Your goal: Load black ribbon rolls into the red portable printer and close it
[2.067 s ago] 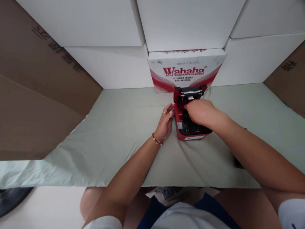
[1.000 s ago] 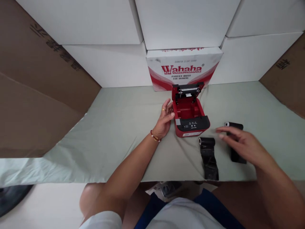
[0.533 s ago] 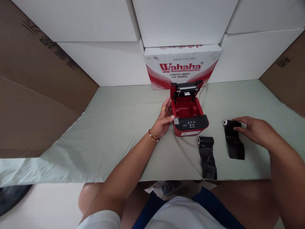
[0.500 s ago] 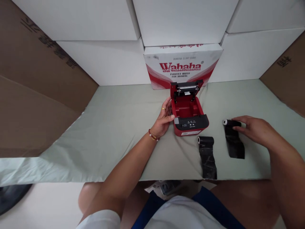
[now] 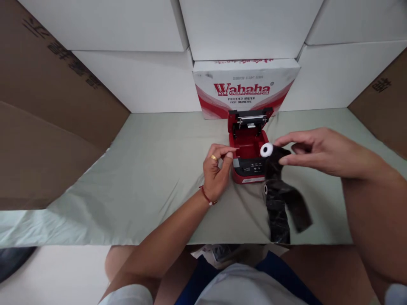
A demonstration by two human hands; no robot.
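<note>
While the right hand holds the black roll in the air by the front right corner of the red printer, watch the grip: fingers are pinched on the roll's right part, leaving the white-ended left end free toward the printer. Good choice, I'd say; just don't squeeze harder than needed, film probably creases easily. Roll looks a bit tilted, so level it across the printer's width. Its loose tail swings out in front of and right of the printer, blurred, passing over the second roll on the counter (can't tell if the two strips touch). I'd let that tail hang slack and lift it clear before any sideways move, else it could drag the lower strip along. Left hand is at the printer's left wall, fingers drawn narrow; can't tell if they touch it or pinch anything. A flat palm on that wall would steady the printer better. Lid stands raised at the printer's rear, in front of the Wahaha box; go around it, the bar under it looks like a snag risk for loose film.
</note>
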